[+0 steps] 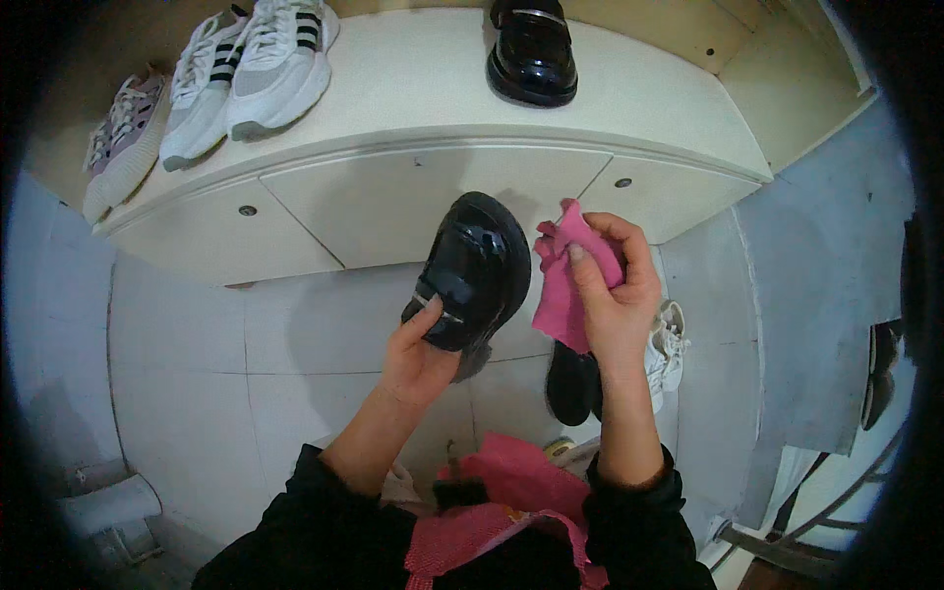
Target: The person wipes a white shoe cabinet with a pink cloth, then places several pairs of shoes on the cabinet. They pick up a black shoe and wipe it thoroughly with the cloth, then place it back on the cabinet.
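Note:
A glossy black shoe (476, 269) with a thick sole is held up in front of me. My left hand (419, 358) grips it at its lower end, thumb on the upper near a metallic trim. To its right, my right hand (623, 291) pinches a crumpled pink cloth (564, 295) between thumb and fingers; cloth and shoe are apart. A similar glossy black shoe (532, 63) stands on the white cabinet top (413, 81).
White sneakers with black stripes (276, 74) and a greyish-purple pair (125, 147) stand at the cabinet's left. Below my right hand, dark footwear (569, 387) and white sneakers (667, 350) rest on the tiled floor. Pink fabric (516, 472) lies near my body.

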The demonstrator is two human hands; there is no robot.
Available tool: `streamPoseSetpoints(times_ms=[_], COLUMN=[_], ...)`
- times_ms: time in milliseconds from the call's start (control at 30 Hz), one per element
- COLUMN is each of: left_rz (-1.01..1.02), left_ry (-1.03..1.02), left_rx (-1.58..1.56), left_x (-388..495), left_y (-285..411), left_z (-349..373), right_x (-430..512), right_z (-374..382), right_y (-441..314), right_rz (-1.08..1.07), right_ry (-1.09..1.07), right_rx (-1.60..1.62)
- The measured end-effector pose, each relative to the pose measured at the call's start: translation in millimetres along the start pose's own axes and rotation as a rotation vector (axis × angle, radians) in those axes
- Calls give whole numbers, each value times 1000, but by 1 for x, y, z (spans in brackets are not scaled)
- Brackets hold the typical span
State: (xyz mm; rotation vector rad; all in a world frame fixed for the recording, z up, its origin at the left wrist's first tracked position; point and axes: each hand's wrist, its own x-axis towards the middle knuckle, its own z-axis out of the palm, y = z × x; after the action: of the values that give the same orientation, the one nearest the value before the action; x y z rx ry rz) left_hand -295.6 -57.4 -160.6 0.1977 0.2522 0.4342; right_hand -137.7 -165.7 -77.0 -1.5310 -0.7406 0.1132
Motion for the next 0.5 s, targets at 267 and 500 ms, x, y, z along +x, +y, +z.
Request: streamPoseSetpoints(times_ms=[267, 500], left_rz=[-106, -34], left_ry=[-30, -188], left_rx=[-3, -357], left_x=[-12, -7], left_y=[-2, 4], left_z=[2, -13], right_x=[-4, -18], right_z=[12, 25], right_y=[3, 9], right_rz=[-241, -269], right_ry=[-125, -178], right_rx=[-529, -529])
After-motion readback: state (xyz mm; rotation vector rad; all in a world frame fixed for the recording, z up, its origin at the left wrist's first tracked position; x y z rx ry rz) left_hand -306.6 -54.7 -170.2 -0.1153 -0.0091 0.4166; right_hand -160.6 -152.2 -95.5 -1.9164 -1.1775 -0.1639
